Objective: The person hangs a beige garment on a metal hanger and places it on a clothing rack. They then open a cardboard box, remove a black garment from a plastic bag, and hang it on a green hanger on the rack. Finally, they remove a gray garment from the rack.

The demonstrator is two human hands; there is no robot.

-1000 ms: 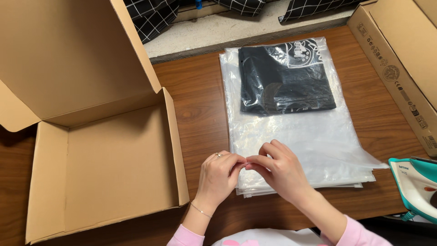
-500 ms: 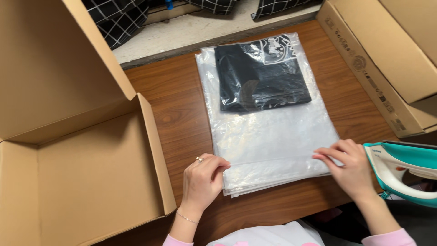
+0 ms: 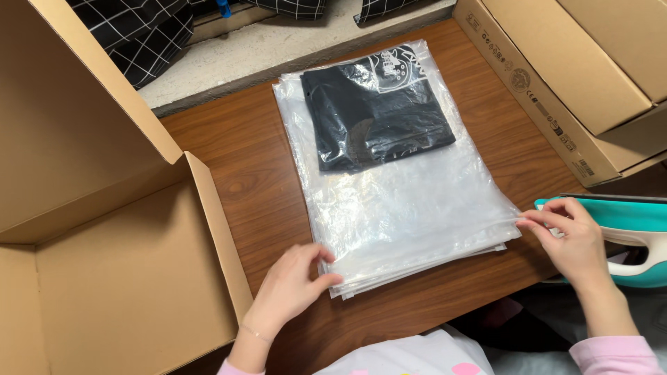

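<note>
Far left: open cardboard box (image 3: pixel 132 298), plain brown, lid flap raised toward the far left corner. Its right wall stands just beside the left hand.

Left hand (image 3: pixel 292 285) at the near edge of the surface (image 3: pixel 236 173), which is dark wood grain. Fingers bent, thumb and fingertips pinching the near left corner of the plastic bags (image 3: pixel 410 215); grip closed on that corner.

Middle of the surface: the plastic bags, clear, flat, rectangular, stacked in several layers, the long side running from the near edge toward the far edge. The top one holds a folded black shirt (image 3: pixel 375 111) with a white print at its far right corner. The shirt fills the far half of the bag; the near half is see-through film, wrinkled and glossy.

Right hand (image 3: pixel 566 239) at the near right corner of the stack, thumb and forefinger pinched on the edge of the film; grip closed on the bags. Just behind this hand, off the right edge, a teal and white iron (image 3: pixel 625 232).

Far right corner: large brown carton (image 3: pixel 577 76), tilted, with small black symbols printed along its side.

Beyond the far edge: pale ledge (image 3: pixel 278 48), and black cloth with a white grid (image 3: pixel 139 28).
</note>
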